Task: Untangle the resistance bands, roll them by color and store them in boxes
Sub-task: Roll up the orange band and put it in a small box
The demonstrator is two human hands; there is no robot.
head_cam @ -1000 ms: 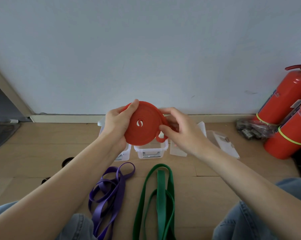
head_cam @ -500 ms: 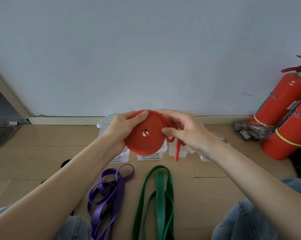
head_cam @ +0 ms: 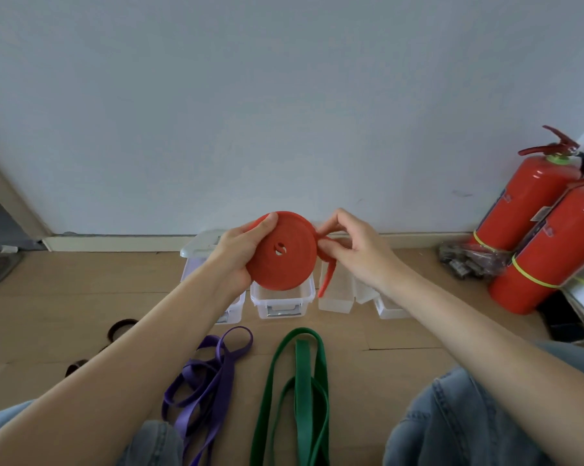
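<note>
— Where's the red band (head_cam: 281,251)?
— Wound into a flat coil, held up on edge above the clear boxes (head_cam: 282,300), with a loose tail hanging off its right side.
— And the others?
— The purple band (head_cam: 205,381) lies unrolled in tangled loops on the wooden floor, left of the green band (head_cam: 300,395), which stretches in long loops towards the boxes. The boxes stand open in a row by the wall.

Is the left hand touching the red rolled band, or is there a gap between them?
Touching. The head view shows the left hand gripping the red rolled band: the thumb lies over its top edge and the palm cups its left side.
</note>
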